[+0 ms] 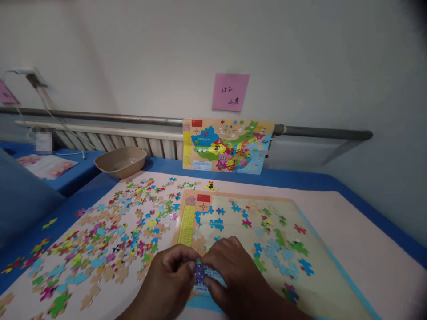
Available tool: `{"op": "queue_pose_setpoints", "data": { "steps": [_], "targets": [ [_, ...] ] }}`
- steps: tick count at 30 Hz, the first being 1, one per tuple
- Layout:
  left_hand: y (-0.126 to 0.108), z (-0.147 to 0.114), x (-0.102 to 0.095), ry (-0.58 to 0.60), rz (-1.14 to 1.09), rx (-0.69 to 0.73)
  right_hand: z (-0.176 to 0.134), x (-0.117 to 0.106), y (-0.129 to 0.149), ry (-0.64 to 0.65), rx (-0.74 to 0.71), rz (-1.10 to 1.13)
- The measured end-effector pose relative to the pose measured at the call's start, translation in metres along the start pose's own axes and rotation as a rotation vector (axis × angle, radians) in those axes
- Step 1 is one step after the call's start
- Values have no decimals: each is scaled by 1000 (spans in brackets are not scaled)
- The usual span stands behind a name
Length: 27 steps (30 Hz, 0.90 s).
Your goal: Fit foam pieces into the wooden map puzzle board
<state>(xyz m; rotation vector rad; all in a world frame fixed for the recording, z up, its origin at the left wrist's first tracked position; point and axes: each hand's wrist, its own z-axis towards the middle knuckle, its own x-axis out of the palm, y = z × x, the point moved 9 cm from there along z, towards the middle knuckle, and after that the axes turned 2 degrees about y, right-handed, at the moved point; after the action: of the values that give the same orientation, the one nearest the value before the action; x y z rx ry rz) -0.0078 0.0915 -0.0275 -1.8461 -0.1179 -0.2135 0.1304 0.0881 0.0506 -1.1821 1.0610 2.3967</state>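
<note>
Between my two hands is a small purple grape-patterned puzzle piece (199,272) with blue edges, above the lower left part of the puzzle board (240,293). My left hand (168,275) pinches it from the left with thumb and forefinger. From the right, the curled fingers and thumb of my right hand (231,269) grip it too. My fingers hide part of the piece. Blue joined pieces (216,224) lie on the board beyond my hands. A light-blue cluster (282,260) and several loose pieces are spread over its right side.
Many loose puzzle pieces (110,231) cover the pink tabletop to the left. A beige basin (122,162) stands at the back left. A printed map sheet (228,146) leans upright against the wall rail (320,133), under a pink note (231,92).
</note>
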Motion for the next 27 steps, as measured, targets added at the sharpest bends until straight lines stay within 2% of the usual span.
{"op": "queue_pose_setpoints", "data": {
  "steps": [3, 6, 9, 11, 13, 15, 17, 19, 22, 27],
  "targets": [
    [8, 4, 1, 49, -19, 4, -2, 3, -3, -10, 6, -17],
    [11, 6, -3, 40, -22, 22, -2, 0, -5, -12, 6, -16],
    [-5, 3, -7, 55, 90, 45, 3, -14, -16, 18, 51, 16],
    [-27, 2, -5, 116, 296, 89, 9, -28, -31, 42, 108, 28],
    [-57, 4, 3, 197, 583, 239, 18, -44, -51, 34, 153, 5],
    [-87, 10, 16, 251, 883, 479, 29, -56, -72, -6, 164, -60],
    [-103, 24, 30, 282, 1129, 673, 40, -60, -91, -32, 171, -133],
    [-104, 46, 42, 307, 1300, 748, 49, -56, -105, -19, 176, -191],
    [-94, 78, 54, 352, 1425, 756, 57, -46, -115, 29, 191, -240],
    [-82, 93, 63, 410, 1441, 791, 60, -42, -119, 58, 220, -245]
  ]
}}
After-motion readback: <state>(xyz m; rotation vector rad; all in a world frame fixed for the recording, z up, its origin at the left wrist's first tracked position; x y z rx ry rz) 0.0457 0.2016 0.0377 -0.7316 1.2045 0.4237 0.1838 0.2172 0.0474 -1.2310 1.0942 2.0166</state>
